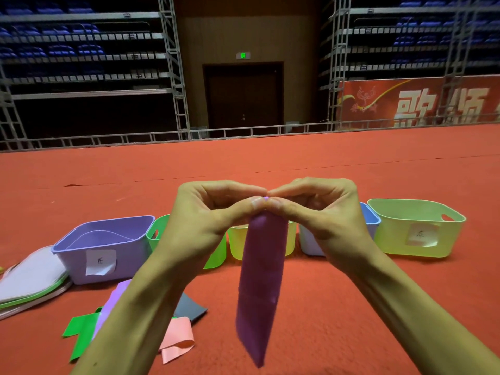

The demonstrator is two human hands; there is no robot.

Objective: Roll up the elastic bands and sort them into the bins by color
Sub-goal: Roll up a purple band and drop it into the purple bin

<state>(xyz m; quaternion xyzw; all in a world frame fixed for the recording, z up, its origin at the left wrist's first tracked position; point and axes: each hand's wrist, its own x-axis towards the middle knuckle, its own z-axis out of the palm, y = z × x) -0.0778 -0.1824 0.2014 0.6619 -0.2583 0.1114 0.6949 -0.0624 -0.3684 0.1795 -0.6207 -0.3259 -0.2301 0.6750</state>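
Both hands are raised in front of the row of bins. The left hand (205, 212) and right hand (322, 209) meet fingertip to fingertip, thumbs and curled fingers pinching the top edge of a purple elastic band (261, 280). The band hangs straight down between the forearms, and its lower end is blurred near the bottom of the view.

Five bins stand side by side on the red carpet (351, 293). From the left they are a purple bin (108, 247), a green bin (159, 228), a yellow bin (238, 244), a blue-rimmed bin (369, 220) partly hidden by the right wrist, and a pale green bin (416, 231).

Loose bands lie under the left forearm: a green band (78, 331), a lilac band (113, 301), a grey band (189, 307) and a pink band (178, 339). A stack of lids (29, 277) lies against the purple bin's left side. A broad stretch of carpet runs between the hanging band and the right forearm.
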